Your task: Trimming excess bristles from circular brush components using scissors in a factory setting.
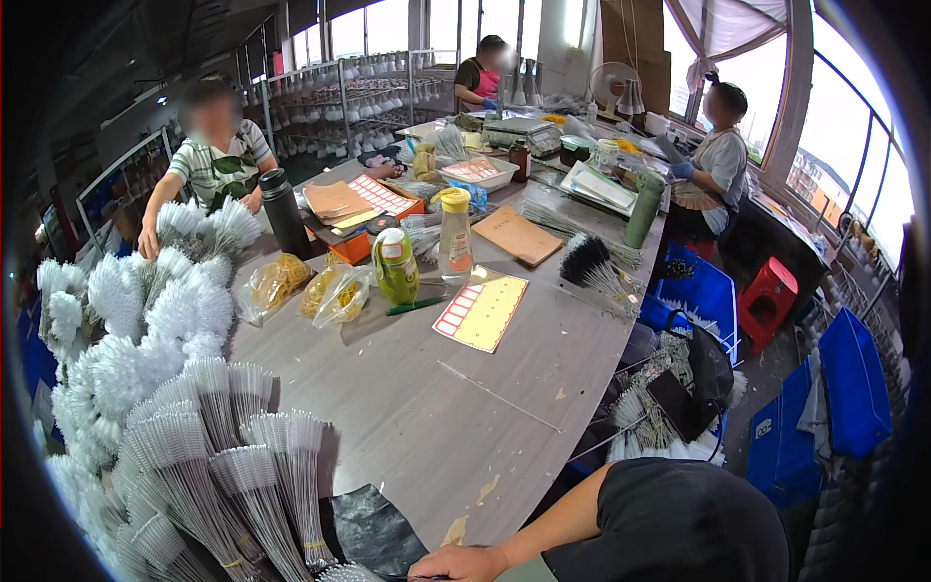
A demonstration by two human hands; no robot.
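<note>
At the bottom edge, my right hand (461, 563) is by the near end of the table, its forearm coming in from the right. The fingers look curled, but the frame cuts them off, so what they hold is hidden. My left hand is out of view. Just left of the right hand lies a black sheet (376, 524). Beside it stand bundles of thin wire brushes (184, 436) with white bristles, some tied with yellow bands. A single thin wire brush (499, 396) lies on the grey wood-look table (388, 417).
A yellow card (482, 310), spray-free squeeze bottle (455, 233), green bottle (395, 267), bags of rubber bands (276, 289) and black flask (283, 213) sit further up. Black-bristled brushes (585, 260) lie at the right edge. Blue crates (853, 383) and a red stool (769, 303) stand right. Three people work around the table.
</note>
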